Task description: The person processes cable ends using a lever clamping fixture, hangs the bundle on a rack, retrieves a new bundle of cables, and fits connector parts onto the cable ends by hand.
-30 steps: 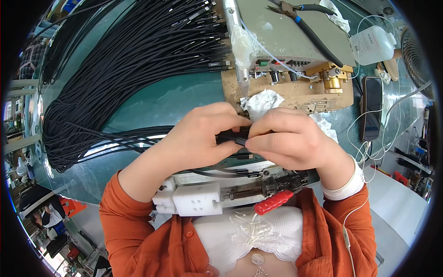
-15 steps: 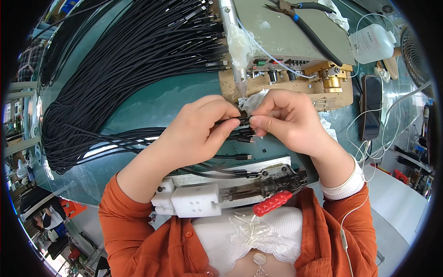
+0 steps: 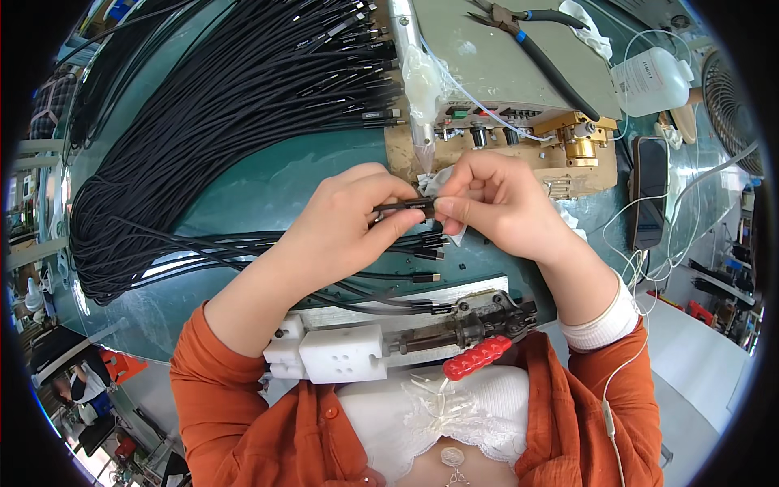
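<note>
My left hand [image 3: 355, 221] pinches a black cable connector [image 3: 415, 206] by its dark housing, thumb below and fingers above. At the connector's right end, my right hand [image 3: 497, 209] closes thumb and forefinger on its tip. Both hands are just in front of a dispensing nozzle [image 3: 423, 150] that points down. A crumpled white tissue [image 3: 439, 180] lies behind the fingertips. Below the hands, several more black cable ends [image 3: 426, 245] rest on the green table. Nearer to me, a toggle clamp with a red handle [image 3: 477, 358] and white blocks [image 3: 344, 355] holds cable ends on a metal strip.
A large bundle of black cables [image 3: 203, 122] covers the left. Behind the hands stands a beige control box [image 3: 487, 73] with cutters [image 3: 544, 65] on top and a brass valve [image 3: 581, 144] beside it. On the right are a white bottle [image 3: 652, 81], a phone [image 3: 650, 191], a fan [image 3: 730, 109] and thin wires.
The connector shows more plainly between my fingers now, and its left part has come up slightly. My right hand has shifted a little left; both hands keep their pinch.
</note>
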Demonstrator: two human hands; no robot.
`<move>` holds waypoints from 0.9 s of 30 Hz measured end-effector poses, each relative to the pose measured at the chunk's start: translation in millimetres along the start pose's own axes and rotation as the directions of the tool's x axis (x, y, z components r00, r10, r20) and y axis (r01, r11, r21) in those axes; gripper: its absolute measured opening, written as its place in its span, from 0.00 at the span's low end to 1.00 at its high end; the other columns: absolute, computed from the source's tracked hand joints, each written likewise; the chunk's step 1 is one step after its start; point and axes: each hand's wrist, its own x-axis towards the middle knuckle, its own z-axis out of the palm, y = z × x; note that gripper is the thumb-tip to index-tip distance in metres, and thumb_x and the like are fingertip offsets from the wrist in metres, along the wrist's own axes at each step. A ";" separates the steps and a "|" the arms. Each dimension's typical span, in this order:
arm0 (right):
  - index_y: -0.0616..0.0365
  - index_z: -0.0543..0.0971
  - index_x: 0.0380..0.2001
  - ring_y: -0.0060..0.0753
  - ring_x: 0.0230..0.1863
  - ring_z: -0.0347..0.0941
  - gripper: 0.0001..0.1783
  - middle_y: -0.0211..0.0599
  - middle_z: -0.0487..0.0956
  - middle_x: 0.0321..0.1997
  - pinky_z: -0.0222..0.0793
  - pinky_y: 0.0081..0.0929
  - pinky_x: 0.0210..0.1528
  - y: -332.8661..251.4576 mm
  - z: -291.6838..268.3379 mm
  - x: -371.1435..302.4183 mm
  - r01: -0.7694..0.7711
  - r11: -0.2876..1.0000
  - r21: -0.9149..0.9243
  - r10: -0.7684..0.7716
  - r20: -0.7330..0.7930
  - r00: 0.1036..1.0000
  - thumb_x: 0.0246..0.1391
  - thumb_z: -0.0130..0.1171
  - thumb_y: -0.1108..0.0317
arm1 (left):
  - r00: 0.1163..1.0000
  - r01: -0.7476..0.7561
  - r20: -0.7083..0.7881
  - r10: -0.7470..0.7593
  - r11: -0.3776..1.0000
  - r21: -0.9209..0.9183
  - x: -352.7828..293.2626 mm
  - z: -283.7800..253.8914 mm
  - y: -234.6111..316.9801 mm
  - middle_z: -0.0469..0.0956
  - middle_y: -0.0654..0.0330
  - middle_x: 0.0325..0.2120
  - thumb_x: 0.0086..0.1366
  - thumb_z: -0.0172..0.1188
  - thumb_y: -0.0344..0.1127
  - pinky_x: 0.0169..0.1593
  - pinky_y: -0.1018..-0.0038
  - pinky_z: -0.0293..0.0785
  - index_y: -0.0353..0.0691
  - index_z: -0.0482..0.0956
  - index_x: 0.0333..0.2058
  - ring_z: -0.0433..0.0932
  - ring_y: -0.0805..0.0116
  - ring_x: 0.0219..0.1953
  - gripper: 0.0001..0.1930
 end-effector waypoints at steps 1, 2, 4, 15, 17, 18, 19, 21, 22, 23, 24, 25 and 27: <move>0.65 0.73 0.27 0.19 0.27 0.74 0.03 0.33 0.77 0.25 0.70 0.18 0.28 0.3 -1.4 -2.9 0.032 0.995 -0.090 -0.030 0.015 0.999 0.50 0.57 0.78 | 1.000 -0.003 0.031 0.003 1.000 0.011 -0.7 -1.9 1.6 0.73 0.59 0.21 0.55 0.61 0.28 0.26 0.76 0.65 0.33 0.77 0.33 0.71 0.70 0.21 0.08; 0.64 0.73 0.27 0.19 0.27 0.74 0.03 0.33 0.77 0.25 0.70 0.18 0.28 0.3 -2.9 -5.8 0.065 0.982 -0.179 -0.060 0.033 0.998 0.50 0.57 0.77 | 1.000 -0.001 0.030 0.000 1.000 0.012 -1.1 -3.5 -1.0 0.73 0.59 0.21 0.55 0.61 0.28 0.26 0.76 0.65 0.33 0.77 0.33 0.71 0.70 0.21 0.08; 0.64 0.73 0.27 0.19 0.26 0.74 0.04 0.33 0.77 0.24 0.69 0.19 0.27 -2.8 -6.2 -11.6 0.140 0.957 -0.253 -0.140 0.018 0.990 0.49 0.58 0.77 | 0.991 -0.120 0.067 0.112 0.984 0.135 -1.6 -8.6 -6.3 0.73 0.57 0.20 0.54 0.62 0.28 0.26 0.74 0.66 0.34 0.78 0.33 0.71 0.66 0.21 0.08; 0.61 0.76 0.26 0.38 0.21 0.73 0.05 0.37 0.77 0.22 0.66 0.27 0.21 -2.0 9.6 -19.2 0.490 0.722 -0.488 -0.488 0.144 0.861 0.44 0.62 0.75 | 0.894 -0.442 0.024 0.448 0.871 0.214 -10.8 -0.2 0.8 0.74 0.57 0.22 0.49 0.64 0.26 0.23 0.72 0.69 0.35 0.77 0.29 0.73 0.61 0.20 0.07; 0.62 0.76 0.26 0.36 0.22 0.74 0.05 0.38 0.77 0.22 0.67 0.26 0.22 0.2 11.8 -18.8 0.464 0.759 -0.456 -0.466 0.117 0.877 0.44 0.62 0.76 | 0.899 -0.430 0.012 0.438 0.876 0.219 -10.5 0.7 1.1 0.73 0.58 0.23 0.51 0.62 0.28 0.23 0.71 0.70 0.36 0.75 0.28 0.73 0.61 0.21 0.06; 0.62 0.76 0.27 0.34 0.22 0.75 0.04 0.38 0.77 0.22 0.68 0.25 0.22 1.0 13.1 -18.5 0.437 0.794 -0.422 -0.443 0.090 0.892 0.45 0.61 0.77 | 0.898 -0.431 0.014 0.439 0.876 0.218 -10.1 0.5 1.0 0.73 0.58 0.23 0.51 0.62 0.28 0.23 0.71 0.70 0.36 0.75 0.28 0.73 0.61 0.21 0.06; 0.62 0.76 0.27 0.34 0.22 0.75 0.04 0.38 0.77 0.22 0.68 0.25 0.22 1.1 14.1 -17.9 0.436 0.795 -0.422 -0.444 0.087 0.892 0.45 0.61 0.77 | 0.902 -0.425 0.023 0.431 0.880 0.210 -9.8 0.2 1.0 0.72 0.58 0.23 0.51 0.62 0.28 0.23 0.71 0.70 0.36 0.75 0.28 0.73 0.61 0.21 0.06; 0.64 0.75 0.27 0.29 0.24 0.76 0.04 0.37 0.77 0.22 0.70 0.21 0.24 1.5 15.8 -17.4 0.326 0.892 -0.315 -0.329 0.046 0.943 0.46 0.60 0.77 | 0.905 -0.422 0.037 0.423 0.884 0.200 -9.4 -0.3 2.0 0.72 0.58 0.22 0.51 0.62 0.27 0.23 0.71 0.70 0.35 0.75 0.28 0.73 0.61 0.21 0.06; 0.64 0.75 0.27 0.29 0.24 0.76 0.04 0.37 0.77 0.22 0.70 0.21 0.24 1.6 16.4 -18.4 0.325 0.892 -0.313 -0.329 0.041 0.943 0.46 0.60 0.77 | 0.911 -0.411 0.039 0.411 0.896 0.169 -9.4 -0.9 3.9 0.72 0.58 0.22 0.51 0.62 0.27 0.23 0.71 0.70 0.35 0.75 0.28 0.73 0.60 0.21 0.06; 0.65 0.75 0.28 0.26 0.25 0.77 0.05 0.37 0.77 0.23 0.71 0.20 0.25 1.4 17.0 -20.1 0.322 0.916 -0.240 -0.316 0.065 0.947 0.47 0.60 0.77 | 0.916 -0.400 0.041 0.399 0.906 0.138 -9.5 -1.4 5.8 0.72 0.58 0.22 0.51 0.61 0.27 0.23 0.70 0.70 0.35 0.75 0.28 0.73 0.60 0.21 0.05; 0.66 0.75 0.28 0.24 0.26 0.77 0.05 0.37 0.77 0.23 0.72 0.19 0.26 1.1 17.4 -21.0 0.316 0.935 -0.164 -0.304 0.092 0.948 0.47 0.61 0.76 | 0.916 -0.401 0.045 0.398 0.906 0.138 -10.7 -2.2 7.6 0.72 0.58 0.22 0.51 0.61 0.27 0.23 0.70 0.70 0.35 0.75 0.28 0.73 0.60 0.21 0.05; 0.66 0.75 0.28 0.24 0.26 0.77 0.05 0.37 0.77 0.23 0.72 0.19 0.26 0.4 17.0 -21.6 0.316 0.935 -0.163 -0.305 0.089 0.948 0.47 0.61 0.76 | 0.914 -0.405 0.036 0.403 0.906 0.124 -12.2 -2.9 9.5 0.72 0.57 0.22 0.51 0.61 0.27 0.23 0.70 0.69 0.35 0.75 0.28 0.73 0.59 0.21 0.05; 0.67 0.76 0.30 0.21 0.26 0.76 0.07 0.35 0.78 0.26 0.71 0.18 0.26 -1.0 15.0 -21.9 0.282 0.957 -0.068 -0.271 0.131 0.954 0.48 0.61 0.76 | 0.913 -0.406 0.026 0.406 0.907 0.114 -11.5 -3.9 10.0 0.73 0.56 0.22 0.52 0.61 0.27 0.23 0.70 0.69 0.34 0.76 0.28 0.73 0.59 0.21 0.05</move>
